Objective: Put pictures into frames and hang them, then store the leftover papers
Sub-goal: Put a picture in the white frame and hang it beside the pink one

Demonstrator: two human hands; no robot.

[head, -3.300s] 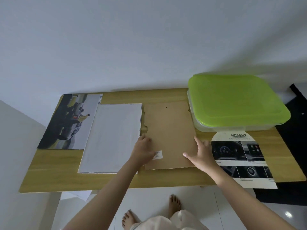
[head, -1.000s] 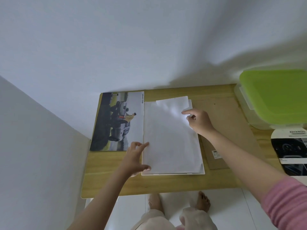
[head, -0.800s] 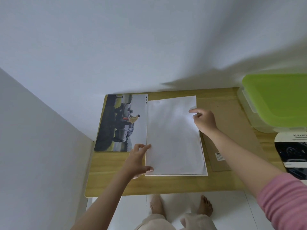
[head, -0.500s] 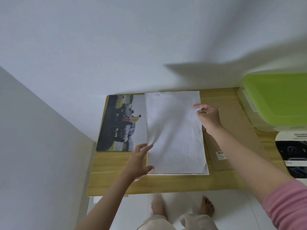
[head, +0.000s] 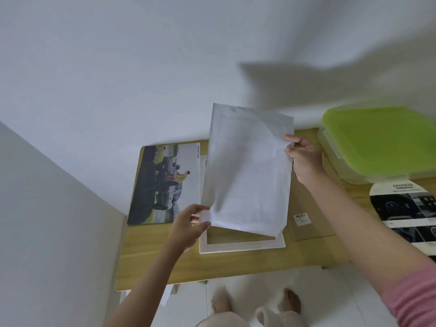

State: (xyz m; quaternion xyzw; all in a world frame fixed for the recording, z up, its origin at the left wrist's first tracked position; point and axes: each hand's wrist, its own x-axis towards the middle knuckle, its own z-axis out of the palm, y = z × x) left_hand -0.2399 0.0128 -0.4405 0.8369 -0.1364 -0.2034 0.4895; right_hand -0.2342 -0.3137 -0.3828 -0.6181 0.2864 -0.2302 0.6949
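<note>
A white paper sheet [head: 247, 175] is lifted off a white picture frame [head: 240, 247] lying flat on the wooden table [head: 236, 265]. My left hand [head: 188, 226] pinches the sheet's lower left corner. My right hand [head: 304, 156] grips its right edge higher up. The frame's near edge and its brown inside show under the raised sheet. A car picture [head: 165, 185] lies left of the frame. A brown backing board [head: 309, 223] with a small label lies to the right, partly under my right arm.
A clear container with a green lid [head: 382, 140] stands at the table's back right. A printed car-interior brochure [head: 405, 208] lies in front of it. White walls close in behind and on the left. My bare feet show on the white floor below.
The white sheet lay flat on the frame a second ago. Both hands have lifted it up and toward the wall, which uncovered the frame's near edge.
</note>
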